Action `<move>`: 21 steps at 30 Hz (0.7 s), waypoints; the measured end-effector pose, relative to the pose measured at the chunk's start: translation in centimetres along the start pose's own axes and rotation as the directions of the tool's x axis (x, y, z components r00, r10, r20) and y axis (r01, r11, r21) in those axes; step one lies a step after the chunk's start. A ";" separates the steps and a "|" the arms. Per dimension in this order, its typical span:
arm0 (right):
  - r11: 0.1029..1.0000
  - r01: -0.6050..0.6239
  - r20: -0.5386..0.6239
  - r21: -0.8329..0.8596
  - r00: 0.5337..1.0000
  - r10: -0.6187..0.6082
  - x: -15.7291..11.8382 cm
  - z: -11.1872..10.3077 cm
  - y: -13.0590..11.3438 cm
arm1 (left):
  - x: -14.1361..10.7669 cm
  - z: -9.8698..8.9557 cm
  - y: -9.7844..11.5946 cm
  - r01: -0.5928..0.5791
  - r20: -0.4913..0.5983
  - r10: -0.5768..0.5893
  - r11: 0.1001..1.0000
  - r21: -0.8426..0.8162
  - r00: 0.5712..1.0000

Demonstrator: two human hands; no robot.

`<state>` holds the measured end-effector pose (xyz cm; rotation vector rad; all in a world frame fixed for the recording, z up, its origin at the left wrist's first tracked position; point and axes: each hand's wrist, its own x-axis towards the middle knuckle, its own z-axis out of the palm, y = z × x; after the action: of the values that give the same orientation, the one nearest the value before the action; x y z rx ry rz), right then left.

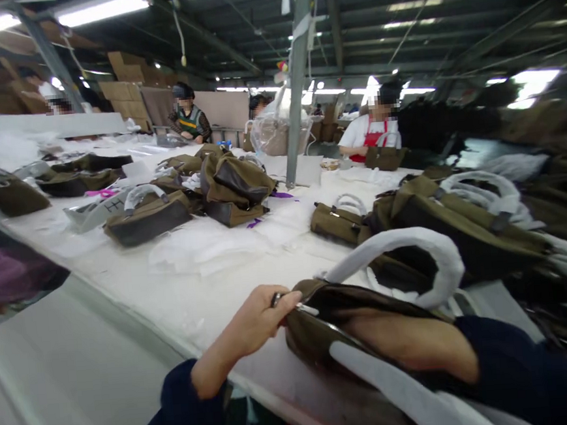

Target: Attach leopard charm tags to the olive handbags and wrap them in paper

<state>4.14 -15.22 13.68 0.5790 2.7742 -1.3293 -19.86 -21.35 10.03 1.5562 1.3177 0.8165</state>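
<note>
An olive-green handbag (306, 341) lies on the white table in front of me, its zipped top open. White wrapping covers both of its handles (404, 242). My left hand (262, 314) is closed on the near-left end of the bag's opening, thumb and fingers pinching the edge beside the zipper (307, 309). Through the opening, my right hand (371, 330) reaches into the bag up to the forearm. Its fingers are hidden inside, so what they touch does not show.
More olive bags (235, 183) lie across the white table (211, 297), with others (461, 225) piled close on my right. Thin white sheets (208, 248) lie mid-table. A grey post (297, 80) rises from it. Several people work around; one wears a red apron (374, 136).
</note>
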 end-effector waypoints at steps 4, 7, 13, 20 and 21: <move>0.972 -0.159 -0.226 -0.170 0.967 0.118 -7.3 -2.6 -2.2 | -0.6 -1.4 1.0 -0.020 -0.159 0.090 0.918 0.396 0.983; 0.881 -0.430 -0.649 -0.196 0.730 0.212 -13.4 -1.3 -1.4 | -0.3 -1.0 3.6 -0.197 -0.230 0.402 0.776 0.599 0.886; 0.769 -0.614 -0.709 0.177 0.463 0.532 -17.2 3.8 3.2 | 3.6 4.7 10.0 -0.448 0.456 0.239 0.782 0.433 0.857; 0.756 0.030 -0.626 0.654 0.582 0.519 -13.5 5.2 5.9 | 11.2 12.0 8.7 -0.301 0.806 -0.050 0.913 0.277 0.590; 0.709 0.124 -0.623 0.695 0.597 0.506 -13.0 5.3 6.2 | 11.5 12.7 8.3 -0.306 0.830 0.004 0.931 0.201 0.557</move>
<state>17.56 -19.92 7.82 1.9002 2.3723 -2.5350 -2.84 -13.05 12.30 1.9803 0.6042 -0.1233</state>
